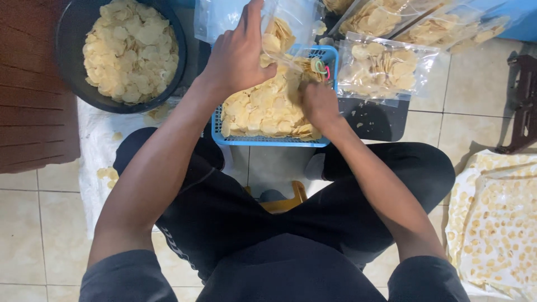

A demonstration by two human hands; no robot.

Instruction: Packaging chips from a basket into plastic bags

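Pale floor tiles (33,223) are spreading out under us as we're sitting with a blue basket (330,56) of thin yellow chips (263,109) between our knees. Our left hand (238,56) is gripping the top of a clear plastic bag (291,22), fingers closed around it, holding it upright over the basket. Our right hand (319,103) is digging down into the chips, fingers curled on a handful beside the bag's mouth. We're seeing a dark bowl (70,50) of more chips sitting off to the left, and filled bags (386,70) lying just beyond the basket.
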